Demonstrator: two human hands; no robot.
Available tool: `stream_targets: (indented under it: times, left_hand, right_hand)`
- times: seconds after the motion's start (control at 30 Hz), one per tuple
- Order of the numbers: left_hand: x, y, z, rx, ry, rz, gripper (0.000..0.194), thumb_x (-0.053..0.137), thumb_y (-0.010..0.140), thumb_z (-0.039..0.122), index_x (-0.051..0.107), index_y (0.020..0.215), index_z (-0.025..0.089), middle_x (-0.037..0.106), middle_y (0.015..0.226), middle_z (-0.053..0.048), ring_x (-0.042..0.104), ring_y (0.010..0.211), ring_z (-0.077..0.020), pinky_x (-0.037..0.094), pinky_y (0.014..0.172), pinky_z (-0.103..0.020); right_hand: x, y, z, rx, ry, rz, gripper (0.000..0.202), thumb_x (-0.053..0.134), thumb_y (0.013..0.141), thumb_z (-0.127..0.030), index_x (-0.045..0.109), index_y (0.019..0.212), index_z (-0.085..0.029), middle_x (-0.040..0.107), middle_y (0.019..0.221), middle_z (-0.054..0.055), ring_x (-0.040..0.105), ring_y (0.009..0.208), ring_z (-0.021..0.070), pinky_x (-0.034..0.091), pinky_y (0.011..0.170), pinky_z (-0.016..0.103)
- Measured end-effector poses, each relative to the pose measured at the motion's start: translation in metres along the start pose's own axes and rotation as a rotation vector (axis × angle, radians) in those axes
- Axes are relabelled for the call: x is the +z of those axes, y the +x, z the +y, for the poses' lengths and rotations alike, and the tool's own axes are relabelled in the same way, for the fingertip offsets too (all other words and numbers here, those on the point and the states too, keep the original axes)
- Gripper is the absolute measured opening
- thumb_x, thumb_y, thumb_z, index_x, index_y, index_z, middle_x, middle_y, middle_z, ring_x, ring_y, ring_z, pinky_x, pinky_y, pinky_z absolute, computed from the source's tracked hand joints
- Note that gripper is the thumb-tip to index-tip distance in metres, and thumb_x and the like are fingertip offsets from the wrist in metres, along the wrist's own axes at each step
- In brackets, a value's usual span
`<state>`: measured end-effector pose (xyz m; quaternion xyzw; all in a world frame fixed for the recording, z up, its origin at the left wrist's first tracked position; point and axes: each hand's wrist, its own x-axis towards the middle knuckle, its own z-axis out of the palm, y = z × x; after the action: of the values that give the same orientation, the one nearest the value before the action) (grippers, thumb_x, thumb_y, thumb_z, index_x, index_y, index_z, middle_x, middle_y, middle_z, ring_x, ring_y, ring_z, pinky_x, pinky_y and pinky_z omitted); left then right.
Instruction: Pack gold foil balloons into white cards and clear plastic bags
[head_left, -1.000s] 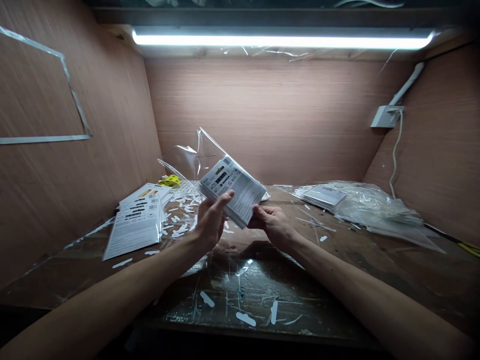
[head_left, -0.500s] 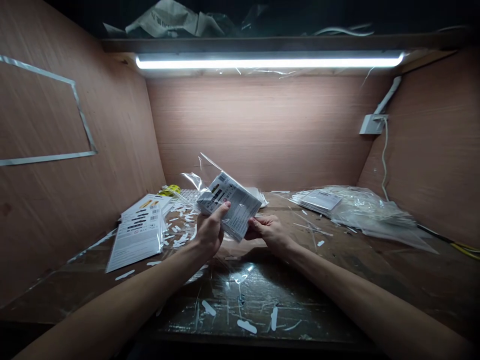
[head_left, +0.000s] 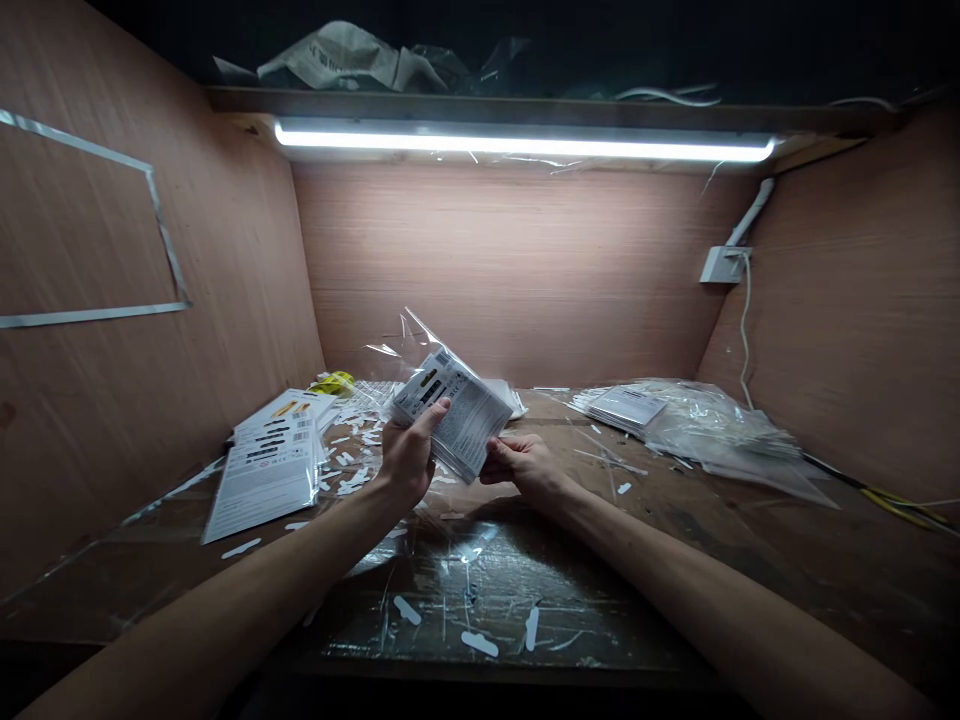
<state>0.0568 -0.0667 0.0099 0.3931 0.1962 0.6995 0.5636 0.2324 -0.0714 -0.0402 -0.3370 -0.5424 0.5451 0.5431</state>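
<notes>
Above the middle of the table, my left hand [head_left: 409, 455] grips a stack of printed cards [head_left: 466, 412] in clear plastic sleeves, thumb across the front. The cards are tilted, grey-white, with small print and a hang slot near the top. Loose clear film [head_left: 411, 328] sticks up from their upper end. My right hand [head_left: 521, 465] is closed at the stack's lower right corner, thumb and fingers pinching its edge. How many cards that pinch takes in cannot be made out.
Similar sleeved cards [head_left: 262, 485] lie overlapping at the left, near a yellow tape roll [head_left: 332, 383]. White slot-shaped scraps [head_left: 480, 643] litter the table. At the right are another card stack [head_left: 626, 407] and a pile of clear plastic bags [head_left: 720, 430]. A cable [head_left: 745, 340] hangs from a wall box.
The camera view has shifted slightly, so the whole scene sits a little differently. Both hands keep their hold on the card stack; the film at its top has spread a little.
</notes>
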Motion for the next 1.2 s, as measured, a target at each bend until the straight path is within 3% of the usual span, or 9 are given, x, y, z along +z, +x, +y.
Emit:
stream_targets:
  times: [0.17, 0.5, 0.7, 0.83, 0.97, 1.1, 1.2]
  left_hand:
    - [0.004, -0.01, -0.006, -0.004, -0.006, 0.036, 0.044, 0.094, 0.057, 0.027, 0.072, 0.092, 0.012, 0.076, 0.09, -0.006, 0.07, 0.076, -0.0203, 0.059, 0.074, -0.036]
    - [0.005, -0.019, -0.022, 0.094, 0.057, -0.076, 0.029, 0.09, 0.067, 0.025, 0.075, 0.09, 0.015, 0.076, 0.094, -0.005, 0.069, 0.082, -0.0185, 0.057, 0.082, -0.034]
    - [0.001, -0.015, -0.013, 0.083, 0.131, -0.141, 0.031, 0.09, 0.066, 0.028, 0.076, 0.09, 0.014, 0.077, 0.092, -0.007, 0.071, 0.083, -0.0216, 0.057, 0.081, -0.036]
    - [-0.003, -0.005, -0.004, 0.096, 0.053, -0.076, 0.032, 0.09, 0.064, 0.029, 0.076, 0.09, 0.015, 0.077, 0.093, -0.006, 0.071, 0.083, -0.0211, 0.057, 0.08, -0.035]
    - [-0.006, -0.004, -0.009, 0.055, 0.031, -0.037, 0.031, 0.091, 0.063, 0.027, 0.077, 0.088, 0.015, 0.077, 0.092, -0.005, 0.069, 0.081, -0.0182, 0.056, 0.082, -0.034]
    - [-0.007, -0.01, -0.018, 0.043, 0.053, -0.042, 0.033, 0.09, 0.065, 0.031, 0.076, 0.091, 0.016, 0.076, 0.094, -0.005, 0.068, 0.081, -0.0183, 0.056, 0.079, -0.034]
    - [-0.005, -0.016, -0.021, 0.124, 0.125, -0.066, 0.031, 0.089, 0.068, 0.033, 0.076, 0.09, 0.016, 0.076, 0.094, -0.006, 0.069, 0.083, -0.0194, 0.057, 0.079, -0.033]
  right_hand:
    - [0.006, 0.001, -0.001, -0.023, 0.042, 0.007, 0.055, 0.089, 0.063, -0.06, 0.08, 0.085, -0.01, 0.078, 0.075, 0.012, 0.072, 0.06, 0.018, 0.062, 0.064, 0.031]
    - [0.013, 0.001, -0.004, -0.105, 0.138, -0.026, 0.041, 0.087, 0.071, -0.053, 0.079, 0.081, -0.013, 0.076, 0.074, 0.008, 0.069, 0.058, 0.0151, 0.061, 0.063, 0.029]
    - [0.007, 0.0, -0.008, -0.044, 0.15, -0.054, 0.042, 0.093, 0.063, -0.051, 0.081, 0.079, -0.015, 0.076, 0.07, 0.006, 0.07, 0.057, 0.0143, 0.062, 0.062, 0.027]
    - [0.0, 0.004, -0.002, -0.034, 0.103, 0.0, 0.045, 0.094, 0.06, -0.053, 0.081, 0.078, -0.014, 0.077, 0.074, 0.008, 0.07, 0.057, 0.0144, 0.062, 0.06, 0.026]
    - [-0.004, 0.005, 0.001, -0.025, 0.064, 0.028, 0.045, 0.094, 0.059, -0.053, 0.081, 0.077, -0.014, 0.076, 0.071, 0.008, 0.068, 0.054, 0.0148, 0.062, 0.06, 0.029]
    - [-0.002, 0.004, -0.002, -0.067, 0.048, -0.018, 0.041, 0.092, 0.063, -0.052, 0.079, 0.073, -0.014, 0.075, 0.066, 0.007, 0.068, 0.054, 0.0152, 0.06, 0.061, 0.029]
    - [-0.002, 0.005, -0.003, -0.093, 0.052, -0.039, 0.038, 0.092, 0.064, -0.05, 0.078, 0.069, -0.015, 0.073, 0.062, 0.006, 0.067, 0.054, 0.0155, 0.059, 0.061, 0.029]
